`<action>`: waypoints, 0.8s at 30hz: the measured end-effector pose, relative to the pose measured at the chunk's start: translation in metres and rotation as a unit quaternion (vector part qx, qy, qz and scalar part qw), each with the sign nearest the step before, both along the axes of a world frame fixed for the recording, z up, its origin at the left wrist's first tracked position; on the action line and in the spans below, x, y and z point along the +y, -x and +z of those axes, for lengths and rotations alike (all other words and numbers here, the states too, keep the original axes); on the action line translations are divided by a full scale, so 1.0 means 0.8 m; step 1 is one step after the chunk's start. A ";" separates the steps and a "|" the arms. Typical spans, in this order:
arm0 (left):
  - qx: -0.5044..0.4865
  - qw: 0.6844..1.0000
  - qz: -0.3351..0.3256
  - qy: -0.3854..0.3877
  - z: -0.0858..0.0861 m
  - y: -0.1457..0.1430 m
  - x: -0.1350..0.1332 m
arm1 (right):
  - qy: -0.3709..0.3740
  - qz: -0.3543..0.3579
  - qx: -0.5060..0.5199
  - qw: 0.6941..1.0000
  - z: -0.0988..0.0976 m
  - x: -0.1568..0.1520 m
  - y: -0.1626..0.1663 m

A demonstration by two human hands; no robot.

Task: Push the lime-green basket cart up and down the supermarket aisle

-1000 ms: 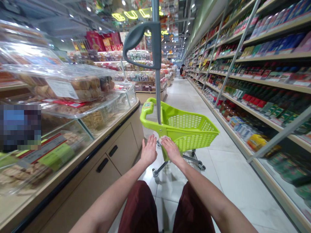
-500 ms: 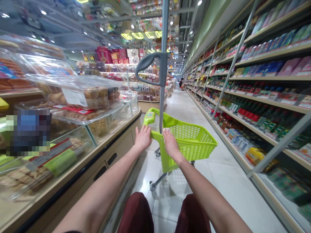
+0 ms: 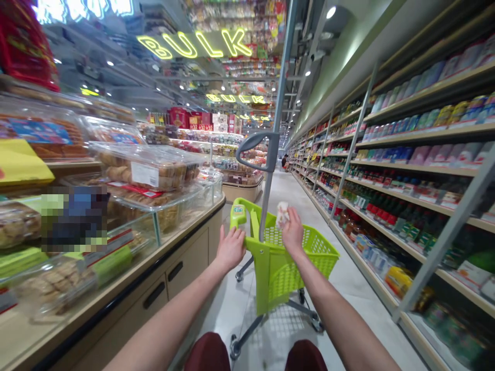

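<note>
A lime-green wheeled shopping basket cart stands in front of my knees on the tiled floor. My left hand is closed over its green handle bar, just below the handle's raised end. Above the basket, my right hand is closed on a crumpled white cloth or tissue with reddish marks; which of the two it is I cannot tell. A tall grey pole with a dark grey loop grip rises from the cart between my hands.
At left, a counter with glass partitions holds stacked clear boxes of baked goods. Tall shelves of cans and bottles line the right side. A person is low down far along the aisle.
My right hand has lifted off the cart's near edge, moving right over the basket with the white crumpled thing. My left hand stays on the handle. The view has tilted upward.
</note>
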State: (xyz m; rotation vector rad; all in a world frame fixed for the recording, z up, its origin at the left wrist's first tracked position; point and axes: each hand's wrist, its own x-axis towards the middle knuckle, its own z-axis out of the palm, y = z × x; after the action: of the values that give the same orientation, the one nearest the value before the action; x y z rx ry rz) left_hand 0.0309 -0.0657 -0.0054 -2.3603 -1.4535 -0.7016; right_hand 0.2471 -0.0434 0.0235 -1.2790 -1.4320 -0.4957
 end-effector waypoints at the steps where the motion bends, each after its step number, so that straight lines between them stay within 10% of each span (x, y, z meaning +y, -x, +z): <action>1: -0.001 1.000 -0.004 0.001 0.002 0.000 -0.006 | -0.063 0.004 -0.016 0.998 0.039 -0.007 0.008; 4: 0.001 1.000 -0.014 0.007 0.006 -0.002 -0.024 | -0.198 0.024 -0.128 0.971 0.143 -0.027 0.032; 7: 0.000 1.000 -0.019 0.011 0.008 -0.004 -0.042 | -0.199 0.028 -0.274 0.941 0.188 -0.038 0.050; 13: -0.007 0.999 -0.040 0.016 0.008 -0.011 -0.069 | -0.177 -0.019 -0.347 0.921 0.137 -0.048 0.041; 20: 0.014 0.999 -0.024 0.039 0.020 -0.019 -0.091 | 0.018 0.106 -0.473 0.874 0.041 -0.093 0.010; 24: -0.002 1.000 -0.016 0.024 0.038 -0.028 -0.092 | 0.013 0.065 -0.452 0.890 0.067 -0.097 0.008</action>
State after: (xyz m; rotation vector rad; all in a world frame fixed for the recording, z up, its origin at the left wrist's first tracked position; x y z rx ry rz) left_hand 0.0537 -0.1391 0.0251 -2.4248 -1.4535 -0.6853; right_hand 0.2411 -0.1212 0.0770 -0.9772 -2.2746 -1.0690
